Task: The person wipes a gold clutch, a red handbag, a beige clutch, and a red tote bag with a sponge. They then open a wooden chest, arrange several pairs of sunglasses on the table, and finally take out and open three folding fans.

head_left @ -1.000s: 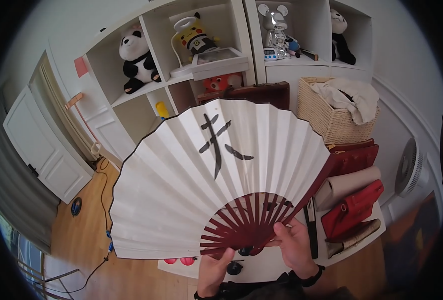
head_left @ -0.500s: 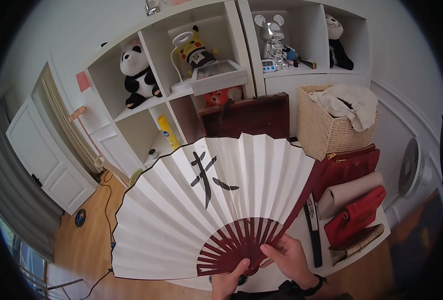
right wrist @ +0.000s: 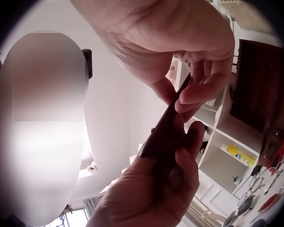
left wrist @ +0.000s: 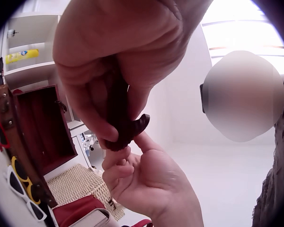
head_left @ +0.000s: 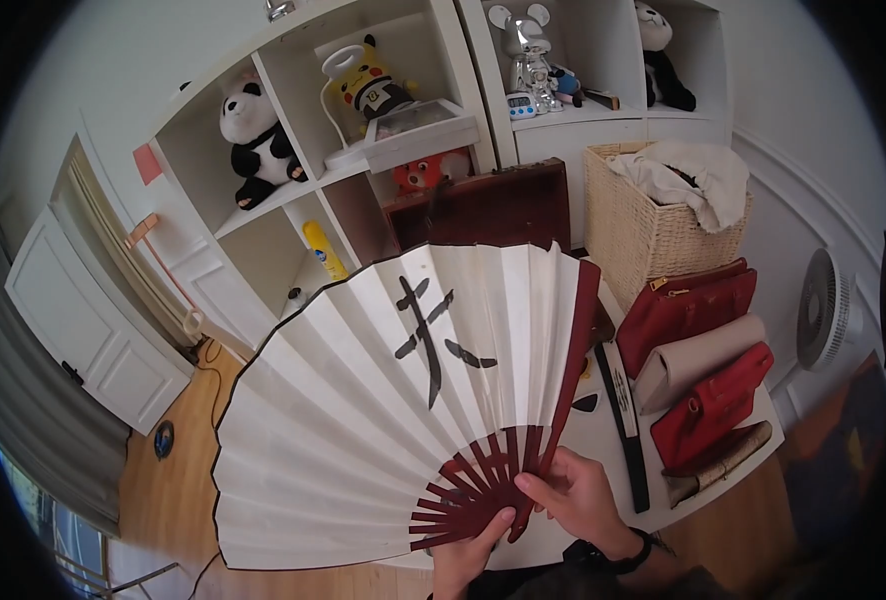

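A large white folding fan (head_left: 363,400) with dark red ribs and a black brush character is spread wide in the head view. My left hand (head_left: 471,556) pinches the lower ribs near the pivot, thumb on top. At the right guard stick (head_left: 570,370), my right hand (head_left: 585,508) grips close to the pivot with its thumb on the ribs. From the left wrist view, the left hand (left wrist: 118,52) holds the dark rib bundle (left wrist: 118,109). In the right wrist view, the right hand's (right wrist: 175,52) fingers pinch the guard's edge.
A closed black fan (head_left: 623,430) lies on the white table, left of red bags (head_left: 688,310) and a beige one (head_left: 703,360). Behind stand a wicker basket (head_left: 663,235), an open dark red case (head_left: 483,205) and shelves with plush toys. Sunglasses (left wrist: 23,182) lie beside the case.
The fan's right side has folded inward and its right guard stands steeper, uncovering more of the table. Both hands have moved lower since the earliest frame, still holding the ribs.
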{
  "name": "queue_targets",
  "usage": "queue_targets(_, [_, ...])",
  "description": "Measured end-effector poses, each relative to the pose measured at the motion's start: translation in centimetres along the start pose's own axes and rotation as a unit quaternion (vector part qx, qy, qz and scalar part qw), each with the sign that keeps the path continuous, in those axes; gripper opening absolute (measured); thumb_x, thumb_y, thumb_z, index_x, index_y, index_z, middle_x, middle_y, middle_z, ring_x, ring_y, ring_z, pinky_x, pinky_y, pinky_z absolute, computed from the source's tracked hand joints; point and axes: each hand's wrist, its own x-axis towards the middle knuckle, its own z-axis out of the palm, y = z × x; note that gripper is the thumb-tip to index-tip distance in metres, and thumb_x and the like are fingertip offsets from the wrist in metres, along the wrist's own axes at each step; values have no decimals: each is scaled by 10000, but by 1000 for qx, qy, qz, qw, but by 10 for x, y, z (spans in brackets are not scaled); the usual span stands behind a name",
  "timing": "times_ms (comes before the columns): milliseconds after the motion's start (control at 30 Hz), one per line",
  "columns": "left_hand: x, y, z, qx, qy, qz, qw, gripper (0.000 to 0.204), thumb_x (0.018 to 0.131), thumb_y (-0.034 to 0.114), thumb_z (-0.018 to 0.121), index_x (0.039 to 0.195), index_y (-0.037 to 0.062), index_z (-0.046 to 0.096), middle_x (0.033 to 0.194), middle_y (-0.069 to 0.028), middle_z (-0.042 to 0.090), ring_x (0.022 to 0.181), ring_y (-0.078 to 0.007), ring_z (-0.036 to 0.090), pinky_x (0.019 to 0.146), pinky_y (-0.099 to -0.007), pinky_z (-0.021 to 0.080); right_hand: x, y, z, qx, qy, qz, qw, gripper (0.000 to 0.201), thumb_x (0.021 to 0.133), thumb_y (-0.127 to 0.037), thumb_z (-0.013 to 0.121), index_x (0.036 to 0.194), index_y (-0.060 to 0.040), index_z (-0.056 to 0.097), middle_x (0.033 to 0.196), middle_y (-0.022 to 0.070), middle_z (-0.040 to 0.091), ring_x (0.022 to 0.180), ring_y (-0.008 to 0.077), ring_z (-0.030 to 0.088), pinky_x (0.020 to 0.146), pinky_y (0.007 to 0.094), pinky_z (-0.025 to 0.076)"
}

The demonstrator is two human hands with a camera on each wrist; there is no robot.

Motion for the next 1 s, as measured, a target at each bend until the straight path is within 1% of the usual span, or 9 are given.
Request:
queue_targets(33, [0,1,1,0,-11,-10,1000,277,867,123,757,1090,-18,675,1036,-91,713,922,-168,658,820,-319,514,1,1,0,-9,10,-27,1000,284,888,-193,743,1028,32,641,818,99,734,666,112,685,584,235,534])
queue_targets(67, [0,2,3,0,-11,-11,1000,277,867,123,757,1090,-18,675,1036,-91,713,922,-168,658,820,-319,514,2,2,0,-9,10,-26,1000,284,888,-193,743,1028,32,641,818,99,734,666,112,685,584,235,534])
queue_targets(133, [-1,6,7,-16,7,1,1000,284,870,128,755,1099,-19,674,1021,-98,717,933,-177,664,834,-324,514,2,4,-1,-54,19,-53,997,301,862,-196,767,1023,27,644,815,109,740,645,131,696,597,240,538])
queue_targets(467, [0,4,11,-3,4,-3,1000,305,877,142,751,1118,-25,669,1045,-107,721,957,-189,669,863,-340,514,0,-1,-3,-116,31,-59,991,285,835,-159,767,1005,30,638,763,102,732,591,120,682,552,242,516])
queue_targets(567, [1,5,11,-1,5,-8,1000,296,874,138,753,1109,-24,672,1040,-102,721,955,-182,667,861,-337,515,0,0,-3,-139,33,-70,987,268,844,-162,750,986,31,630,737,105,721,560,138,677,531,252,505])
queue_targets(667, [1,5,13,-17,0,-32,999,286,871,128,756,1099,-24,674,1036,-98,720,950,-174,665,856,-332,517,0,4,-3,-178,42,-77,980,246,858,-169,728,967,26,625,719,110,710,539,174,676,515,271,502])
queue_targets(733, [0,7,16,-27,7,-22,999,273,865,113,759,1085,-24,676,1026,-96,721,933,-168,666,843,-327,522,-1,-1,-4,-190,38,-81,978,216,881,-123,701,971,56,623,756,133,721,543,79,620,465,230,456])
queue_targets(967, [-1,5,18,-26,9,-10,1000,263,859,91,760,1078,-27,674,1021,-100,721,926,-167,666,839,-324,523,-1,-2,-2,-179,42,-86,979,207,901,-117,685,967,68,618,742,133,715,511,78,587,457,239,447])
queue_targets(1000, [-1,6,18,-23,11,-10,1000,258,860,87,758,1075,-28,673,1025,-100,719,932,-168,664,842,-323,522,0,4,-2,-164,40,-89,982,210,904,-136,675,972,54,617,758,143,720,546,151,648,488,259,482])
